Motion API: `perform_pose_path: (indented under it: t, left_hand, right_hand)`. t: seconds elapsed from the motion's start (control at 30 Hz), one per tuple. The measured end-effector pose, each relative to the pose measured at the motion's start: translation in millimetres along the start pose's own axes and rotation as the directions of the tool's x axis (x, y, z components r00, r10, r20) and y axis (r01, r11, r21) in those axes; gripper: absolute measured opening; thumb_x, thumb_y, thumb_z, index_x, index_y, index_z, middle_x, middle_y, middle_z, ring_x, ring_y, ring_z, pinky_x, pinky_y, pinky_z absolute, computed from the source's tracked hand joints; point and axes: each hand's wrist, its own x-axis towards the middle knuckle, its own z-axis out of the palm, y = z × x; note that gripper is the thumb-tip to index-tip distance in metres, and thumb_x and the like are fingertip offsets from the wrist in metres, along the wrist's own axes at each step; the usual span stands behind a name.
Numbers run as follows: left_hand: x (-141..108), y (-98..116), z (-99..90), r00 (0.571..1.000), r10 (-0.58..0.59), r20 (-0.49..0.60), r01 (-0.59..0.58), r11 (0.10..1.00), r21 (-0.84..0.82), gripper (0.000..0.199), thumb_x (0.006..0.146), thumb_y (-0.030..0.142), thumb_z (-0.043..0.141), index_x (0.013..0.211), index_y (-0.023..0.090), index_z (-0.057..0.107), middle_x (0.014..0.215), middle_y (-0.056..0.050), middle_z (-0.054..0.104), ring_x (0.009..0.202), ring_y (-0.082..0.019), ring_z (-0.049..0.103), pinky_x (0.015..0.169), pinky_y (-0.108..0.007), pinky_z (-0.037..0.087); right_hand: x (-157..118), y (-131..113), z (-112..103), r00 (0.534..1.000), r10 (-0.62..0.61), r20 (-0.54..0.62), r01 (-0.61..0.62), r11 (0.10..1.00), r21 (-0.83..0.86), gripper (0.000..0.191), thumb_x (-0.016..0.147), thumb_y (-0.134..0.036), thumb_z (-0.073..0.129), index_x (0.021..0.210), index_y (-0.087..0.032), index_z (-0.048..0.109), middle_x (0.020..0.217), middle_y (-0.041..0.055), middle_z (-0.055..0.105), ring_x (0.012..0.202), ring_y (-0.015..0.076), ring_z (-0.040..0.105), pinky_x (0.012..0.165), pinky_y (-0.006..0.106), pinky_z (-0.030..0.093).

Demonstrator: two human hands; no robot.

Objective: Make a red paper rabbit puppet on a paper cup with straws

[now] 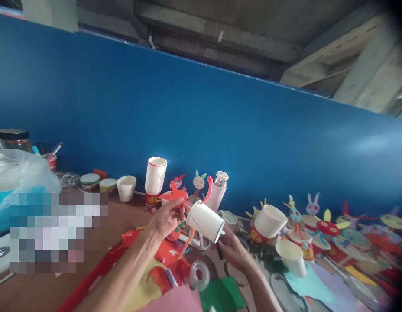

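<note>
A white paper cup (205, 221) lies tilted in the air between my hands, its wide rim toward the left and a thin white stick (222, 232) poking out past its right end. My left hand (168, 220) is closed, pinching a red paper cut-out figure (175, 196) beside the cup's left end. Pink and orange strips (187, 243) stick out around the cup. My right hand (232, 251) is closed beside the cup's right end, around a dark thing mostly hidden by the fingers.
Stacked paper cups (156, 175), a pink thermos (218, 190) and paper-headed cup figures (329, 228) line the blue wall (201, 117). A tape roll (199, 275), green paper (222, 294) and red scraps (166, 251) lie below my hands. A plastic bag (41, 169) is at left.
</note>
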Motion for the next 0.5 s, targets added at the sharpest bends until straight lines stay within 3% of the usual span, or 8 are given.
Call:
perform_pose_path:
  t: [0.13, 0.27, 0.5]
  left_hand:
    - [-1, -7, 3.0, 1.0, 0.001, -0.019, -0.002, 1.0, -0.023, 0.012, 0.074, 0.008, 0.056, 0.063, 0.012, 0.053, 0.05, 0.0, 0.054, 0.044, -0.008, 0.052, 0.044, -0.019, 0.044]
    - [0, -16, 3.3, 0.999, 0.015, -0.051, -0.016, 1.0, -0.025, 0.011, 0.072, 0.01, 0.06, 0.064, 0.012, 0.052, 0.049, 0.001, 0.055, 0.044, -0.009, 0.052, 0.043, -0.021, 0.045]
    - [4, -31, 4.2, 0.99, 0.061, -0.126, -0.065, 0.997, -0.029, 0.012, 0.068, 0.009, 0.063, 0.067, 0.015, 0.052, 0.048, 0.004, 0.055, 0.043, -0.009, 0.053, 0.046, -0.023, 0.047]
  right_hand:
    - [1, 9, 18, 0.998, 0.051, 0.042, -0.053, 0.997, 0.058, 0.037, 0.072, -0.041, 0.058, 0.1, -0.016, 0.059, 0.086, 0.0069, 0.062, 0.076, 0.019, 0.053, 0.07, 0.03, 0.043]
    - [-1, 12, 23, 0.995, 0.087, 0.048, -0.089, 0.995, 0.05, 0.052, 0.07, -0.059, 0.051, 0.092, -0.013, 0.062, 0.073, 0.0065, 0.059, 0.067, 0.0182, 0.05, 0.067, 0.031, 0.043]
    - [0, 11, 31, 0.994, 0.084, 0.067, -0.084, 0.996, -0.001, 0.058, 0.069, -0.062, 0.049, 0.104, -0.017, 0.059, 0.085, 0.007, 0.06, 0.077, 0.0226, 0.051, 0.076, 0.035, 0.041]
